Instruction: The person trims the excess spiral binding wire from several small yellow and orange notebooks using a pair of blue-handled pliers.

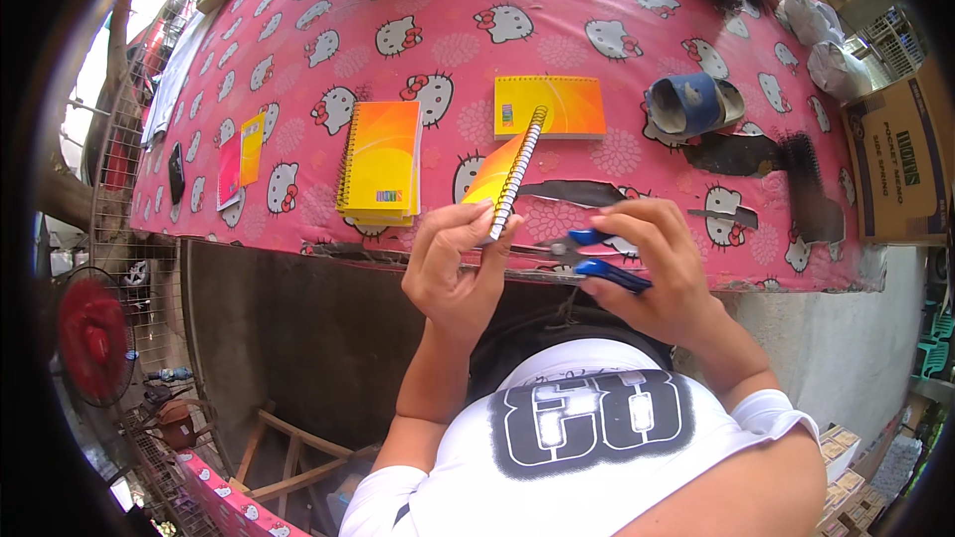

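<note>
Near the table's front edge, my left hand [456, 264] grips a small yellow-orange spiral notebook [496, 171]. It is tilted up, its coil side facing right. In my right hand [665, 254] are blue-handled pliers [614, 274], handles spread apart. Their metal nose points left, close to the coil's lower end; whether it touches the wire I cannot tell. A stack of orange-yellow spiral notebooks [383, 154] lies left of my hands. Beyond the held one, another notebook [557, 106] rests flat with its coil along the far side.
A pink cartoon-patterned cover [418, 0], torn in places, spreads over the table. To the right are a blue roll-shaped holder [686, 104] and a cardboard box [900, 164]. Small pink and yellow booklets [242, 164] and a dark phone-like object [177, 174] lie left. A red fan [95, 338] stands lower left.
</note>
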A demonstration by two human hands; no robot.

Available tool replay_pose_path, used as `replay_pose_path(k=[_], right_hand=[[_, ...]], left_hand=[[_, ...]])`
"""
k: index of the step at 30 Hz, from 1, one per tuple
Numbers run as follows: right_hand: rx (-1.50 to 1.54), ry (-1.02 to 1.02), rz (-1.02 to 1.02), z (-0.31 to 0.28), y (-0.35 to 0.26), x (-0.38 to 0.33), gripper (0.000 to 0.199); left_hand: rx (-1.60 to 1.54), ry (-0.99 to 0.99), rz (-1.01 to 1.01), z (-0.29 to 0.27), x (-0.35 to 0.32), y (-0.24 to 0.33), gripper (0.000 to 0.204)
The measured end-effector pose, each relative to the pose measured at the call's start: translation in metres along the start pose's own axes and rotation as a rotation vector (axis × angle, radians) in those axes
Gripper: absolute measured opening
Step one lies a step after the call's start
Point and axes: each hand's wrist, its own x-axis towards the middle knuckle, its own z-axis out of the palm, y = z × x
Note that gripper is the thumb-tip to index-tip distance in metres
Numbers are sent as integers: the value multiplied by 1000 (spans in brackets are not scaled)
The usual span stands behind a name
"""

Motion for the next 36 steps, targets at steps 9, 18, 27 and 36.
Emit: replay_pose_path(k=[9,18,27,36], right_hand=[[5,-29,99,21,-12,8,46],[789,-278,538,27,14,4,33],[-643,31,293,-9,104,-23,48],[-363,-187,-271,90,97,115,29]], left_hand=[[64,-21,56,-8,-7,0,30],[88,-50,180,-11,-1,-13,22],[407,519,-385,-74,12,-130,31],[1102,-91,-309,-24,23,-72,50]])
